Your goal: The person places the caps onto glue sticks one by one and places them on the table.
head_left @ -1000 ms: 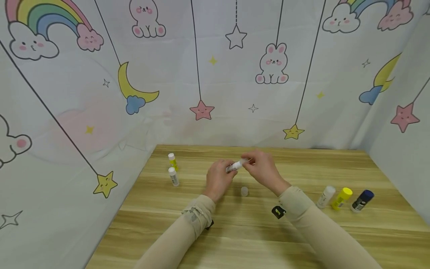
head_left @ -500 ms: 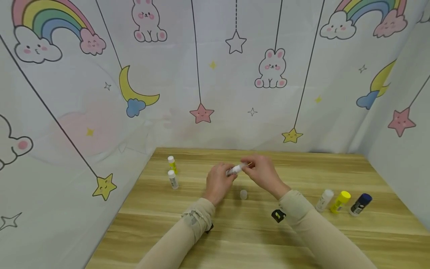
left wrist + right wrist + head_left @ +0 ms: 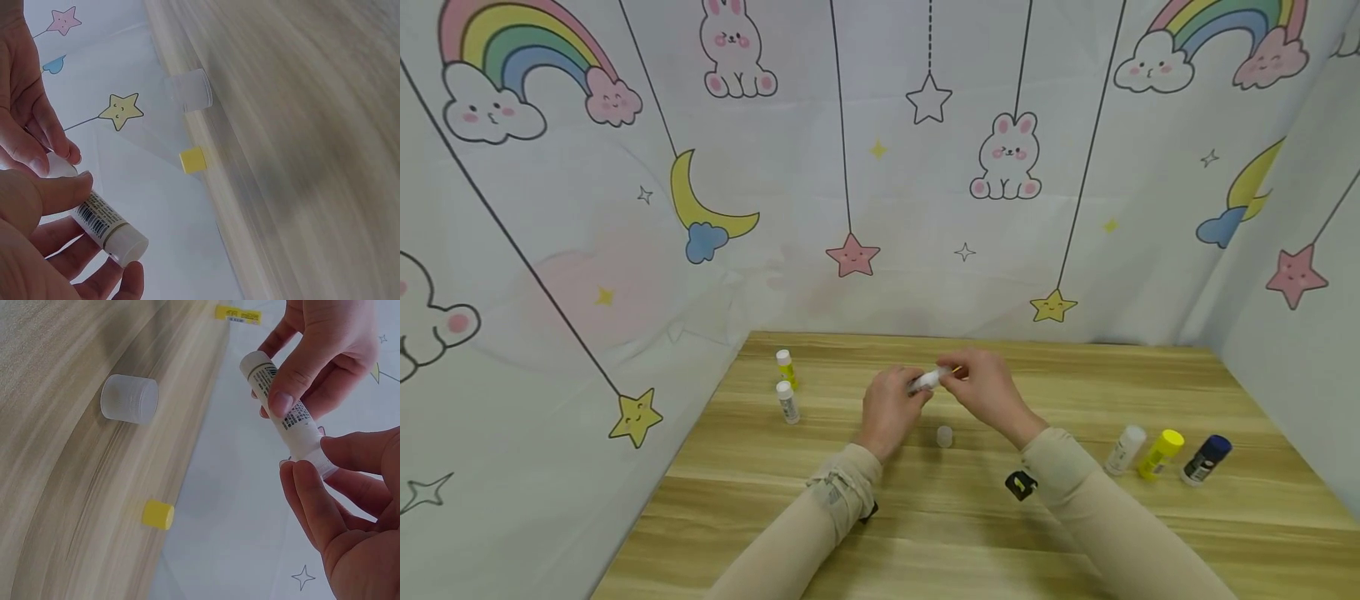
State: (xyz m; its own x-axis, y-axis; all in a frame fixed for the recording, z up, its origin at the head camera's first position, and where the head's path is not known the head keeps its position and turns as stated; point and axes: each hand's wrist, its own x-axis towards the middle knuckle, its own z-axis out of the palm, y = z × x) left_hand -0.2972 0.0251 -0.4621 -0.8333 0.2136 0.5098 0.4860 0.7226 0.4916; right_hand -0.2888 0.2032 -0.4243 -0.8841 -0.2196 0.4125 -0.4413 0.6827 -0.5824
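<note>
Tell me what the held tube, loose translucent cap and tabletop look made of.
Held tube: probably smooth, satin plastic; one end looks translucent. Loose cap: likely frosted plastic, cloudy, with fine ribs. Tabletop: wood or wood-look laminate, low sheen, from its streaked grain; I can't tell which.

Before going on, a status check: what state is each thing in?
Held glue stick: tilted, off the table
Left fingers: gripping its body
Right fingers: pinching its end
Translucent cap: loose, standing
Yellow cap: loose
White-topped yellow stick: upright
White stick at left: upright
White stick at right: upright
Yellow-topped stick: upright
Navy-topped stick: upright
</note>
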